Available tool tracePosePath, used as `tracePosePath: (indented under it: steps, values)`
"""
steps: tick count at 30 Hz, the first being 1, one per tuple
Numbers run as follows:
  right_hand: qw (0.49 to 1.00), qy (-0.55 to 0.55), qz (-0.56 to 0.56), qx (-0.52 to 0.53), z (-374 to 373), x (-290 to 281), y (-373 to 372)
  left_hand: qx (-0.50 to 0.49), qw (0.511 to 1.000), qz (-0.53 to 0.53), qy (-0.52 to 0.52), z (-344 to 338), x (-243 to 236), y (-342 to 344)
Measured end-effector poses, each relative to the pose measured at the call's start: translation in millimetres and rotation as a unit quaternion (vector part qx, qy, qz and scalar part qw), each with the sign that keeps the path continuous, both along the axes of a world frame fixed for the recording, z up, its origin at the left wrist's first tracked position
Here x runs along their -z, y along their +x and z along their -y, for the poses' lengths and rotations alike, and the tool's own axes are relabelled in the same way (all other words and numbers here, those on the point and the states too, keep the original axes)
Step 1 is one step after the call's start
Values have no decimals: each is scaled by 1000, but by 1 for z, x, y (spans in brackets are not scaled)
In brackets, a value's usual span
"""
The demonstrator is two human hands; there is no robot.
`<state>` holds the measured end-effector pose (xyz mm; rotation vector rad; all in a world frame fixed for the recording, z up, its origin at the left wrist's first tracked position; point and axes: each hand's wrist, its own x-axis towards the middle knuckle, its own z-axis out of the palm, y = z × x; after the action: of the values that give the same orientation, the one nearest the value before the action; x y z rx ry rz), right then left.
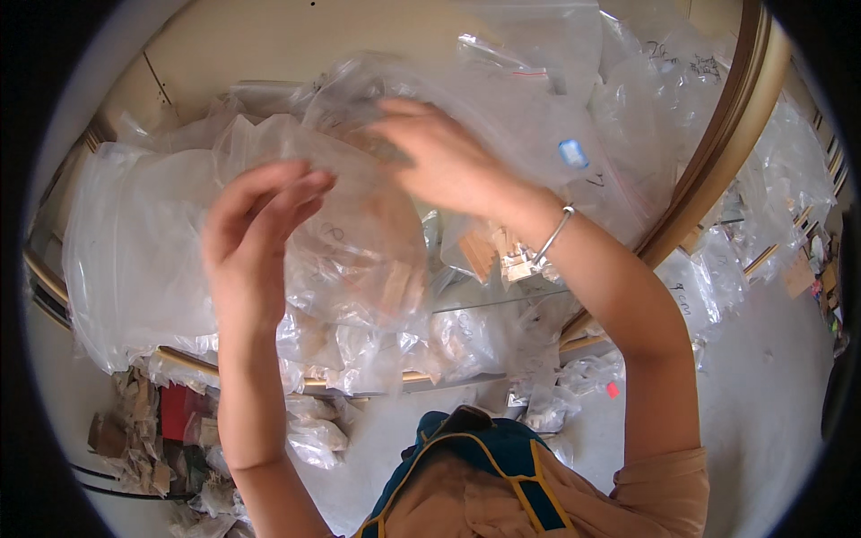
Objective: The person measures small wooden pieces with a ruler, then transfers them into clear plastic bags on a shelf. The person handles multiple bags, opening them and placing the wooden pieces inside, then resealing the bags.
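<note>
The clear bag [345,255] lies between both hands, its direction and long axis unclear among folds. The left hand [254,235] has bent fingers, the right hand [439,160] blurred ones; their grip I cannot tell.

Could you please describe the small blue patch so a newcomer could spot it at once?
Start from the curved brown frame on the right, then look left to the clear plastic bags. There, above the metal bracelet on the right wrist, one of them bears the small blue patch. Its bright blue edge and paler middle set it apart from the colourless plastic around it.
</note>
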<state>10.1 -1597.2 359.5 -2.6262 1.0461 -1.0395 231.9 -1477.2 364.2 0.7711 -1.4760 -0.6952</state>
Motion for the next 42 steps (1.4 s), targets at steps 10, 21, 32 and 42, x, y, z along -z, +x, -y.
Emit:
tracePosePath:
  steps: [10, 21, 32, 42]
  values:
    - [994, -29, 66, -83, 21, 20, 88, -180, 976, -85, -88, -86, 100, -13]
    - [932, 216, 283, -70, -12, -15, 15, -49, 997, 14, -51, -8, 132, -99]
    - [946, -120, -124, 273, 21, -22, -90, -265, 937, 134, -181, 10, 114, -103]
    - [932, -273, -104, 216, -64, -57, -56, -143, 940, 283, -129, 32, 94, -112]
